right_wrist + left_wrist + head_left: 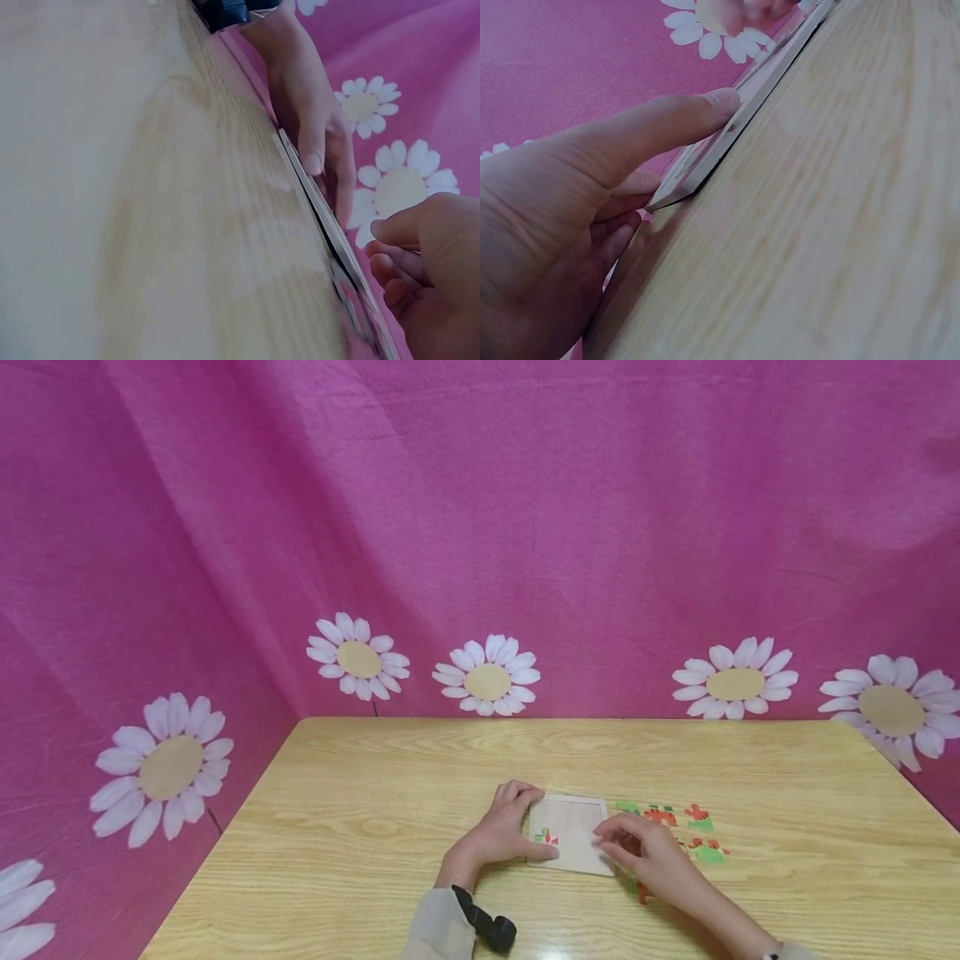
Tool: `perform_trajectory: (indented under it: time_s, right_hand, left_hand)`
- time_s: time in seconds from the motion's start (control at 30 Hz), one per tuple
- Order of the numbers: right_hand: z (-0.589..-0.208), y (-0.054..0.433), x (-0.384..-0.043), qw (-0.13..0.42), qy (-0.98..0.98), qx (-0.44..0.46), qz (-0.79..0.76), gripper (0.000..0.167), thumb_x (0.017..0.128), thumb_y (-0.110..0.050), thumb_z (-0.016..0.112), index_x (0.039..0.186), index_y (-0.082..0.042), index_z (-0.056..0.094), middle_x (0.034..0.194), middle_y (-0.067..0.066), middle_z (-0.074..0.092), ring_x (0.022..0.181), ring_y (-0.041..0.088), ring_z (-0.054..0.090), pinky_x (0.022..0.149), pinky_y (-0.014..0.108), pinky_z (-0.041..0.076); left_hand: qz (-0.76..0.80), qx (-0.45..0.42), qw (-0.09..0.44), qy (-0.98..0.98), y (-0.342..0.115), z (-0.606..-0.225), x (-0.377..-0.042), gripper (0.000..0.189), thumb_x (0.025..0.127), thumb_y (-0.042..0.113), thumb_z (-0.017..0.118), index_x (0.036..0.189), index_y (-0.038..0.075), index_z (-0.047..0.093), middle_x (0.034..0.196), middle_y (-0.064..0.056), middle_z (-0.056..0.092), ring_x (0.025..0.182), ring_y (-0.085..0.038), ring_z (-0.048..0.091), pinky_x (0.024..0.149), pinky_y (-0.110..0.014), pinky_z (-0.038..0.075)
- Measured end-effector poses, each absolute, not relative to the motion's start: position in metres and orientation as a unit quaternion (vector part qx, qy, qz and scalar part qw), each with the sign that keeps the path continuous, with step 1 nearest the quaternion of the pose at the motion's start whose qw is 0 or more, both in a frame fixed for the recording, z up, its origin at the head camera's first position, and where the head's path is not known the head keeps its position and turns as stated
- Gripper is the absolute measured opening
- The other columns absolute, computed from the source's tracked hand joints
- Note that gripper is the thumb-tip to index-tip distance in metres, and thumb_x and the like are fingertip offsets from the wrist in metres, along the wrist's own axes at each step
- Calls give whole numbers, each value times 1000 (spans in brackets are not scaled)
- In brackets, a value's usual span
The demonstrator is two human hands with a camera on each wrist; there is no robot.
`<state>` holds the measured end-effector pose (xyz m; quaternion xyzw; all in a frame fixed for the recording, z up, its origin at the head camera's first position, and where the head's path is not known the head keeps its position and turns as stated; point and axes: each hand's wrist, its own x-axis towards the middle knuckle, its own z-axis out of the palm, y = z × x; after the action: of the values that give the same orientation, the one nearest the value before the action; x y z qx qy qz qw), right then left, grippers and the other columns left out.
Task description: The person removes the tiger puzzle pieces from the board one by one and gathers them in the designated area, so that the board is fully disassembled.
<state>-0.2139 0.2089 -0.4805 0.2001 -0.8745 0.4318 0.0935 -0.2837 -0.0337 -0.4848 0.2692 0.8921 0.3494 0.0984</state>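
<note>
A pale wooden puzzle tray lies on the table, with a few red, green and white puzzle pieces fitted at its left side. My left hand grips the tray's left end, its thumb laid over the near rim and the fingers at the far corner. In the left wrist view the thumb presses on the rim. Over the tray's right edge hovers my right hand, fingers loosely bent. Nothing shows between its fingertips in the right wrist view, where the hand is beside the tray.
Several loose red and green puzzle pieces lie right of the tray, some partly hidden under my right hand. A black strap device sits at my left wrist. Behind the wooden table hangs a pink cloth with white flowers.
</note>
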Motion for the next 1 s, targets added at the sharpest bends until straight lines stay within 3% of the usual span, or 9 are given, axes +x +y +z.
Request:
perform_trajectory:
  time_s: [0.3,1.0]
  right_hand:
    - [-482,182,-235,59,-871,235,428,9,88,-4,69,96,-7,70,81,-1,65,70,-7,49,58,16,47]
    - [-482,163,-262,-14,-869,267,416,11,88,-12,71,97,-7,69,81,0,58,69,-3,44,58,16,40]
  left_hand:
    - [356,276,96,888,-33,-483,-283,85,73,38,84,143,10,46,139,-3,41,129,-18,34,111,-32,39]
    - [357,279,103,885,-35,-482,-282,86,74,38,83,145,9,43,141,-3,39,133,-19,32,113,-37,39]
